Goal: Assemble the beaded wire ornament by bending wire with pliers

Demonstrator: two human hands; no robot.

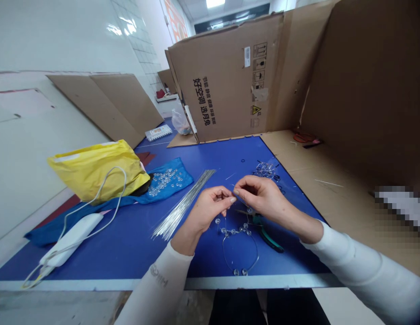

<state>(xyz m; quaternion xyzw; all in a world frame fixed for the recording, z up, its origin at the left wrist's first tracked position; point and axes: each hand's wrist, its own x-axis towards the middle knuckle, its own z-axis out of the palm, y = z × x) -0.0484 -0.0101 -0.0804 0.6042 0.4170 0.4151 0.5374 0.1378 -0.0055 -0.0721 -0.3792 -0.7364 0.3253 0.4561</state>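
Near the middle of the blue table, my left hand (214, 205) is closed in a pinch, thumb against the fingers. Close beside it on the right, my right hand (257, 194) pinches too, its fingertips almost touching the left ones. A thin wire seems to run between the fingertips. Below them lies a wire loop with clear beads (244, 272), some beads at its bottom and several along its top. Green-handled pliers (270, 240) lie under and beside my right hand. To the left is a bundle of silvery wires (184, 205).
Clear beads (164, 180) lie on a blue cloth (184, 174) beside a yellow bag (98, 169). A white power strip (72, 237) with a looping cable is at left. Tangled wire pieces (265, 169) sit beyond my right hand. Cardboard (230, 85) stands behind.
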